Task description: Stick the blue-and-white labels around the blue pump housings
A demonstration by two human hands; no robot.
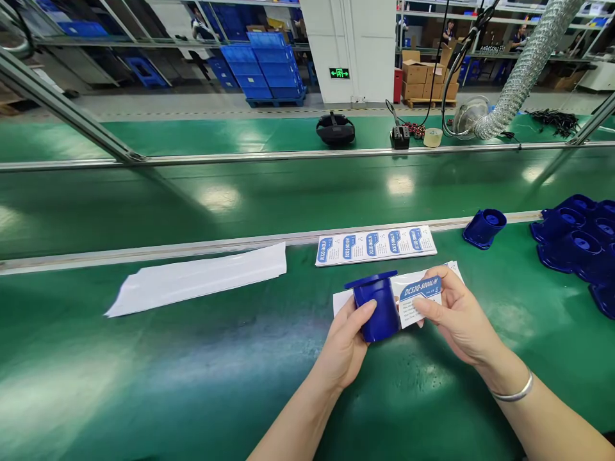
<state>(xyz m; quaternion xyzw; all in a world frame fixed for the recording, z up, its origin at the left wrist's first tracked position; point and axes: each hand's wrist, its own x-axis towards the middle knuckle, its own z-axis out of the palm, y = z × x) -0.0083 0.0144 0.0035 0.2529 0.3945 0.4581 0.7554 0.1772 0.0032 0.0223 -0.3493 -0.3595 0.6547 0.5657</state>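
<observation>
Plainly, the left grip clamps a blue cup, the right grip a label, above the green surface; crates, apparently plastic, stand near top centre.

A single view, taken from a camera worn on the person's head, looks forward and down from above the near side of the green tabletop. The left hand and the right hand fall close in front of it, just right of the middle, with both forearms running in from the near edge. The wide framing reaches past a metal rail to the white pillar and the floor at the far side.
</observation>
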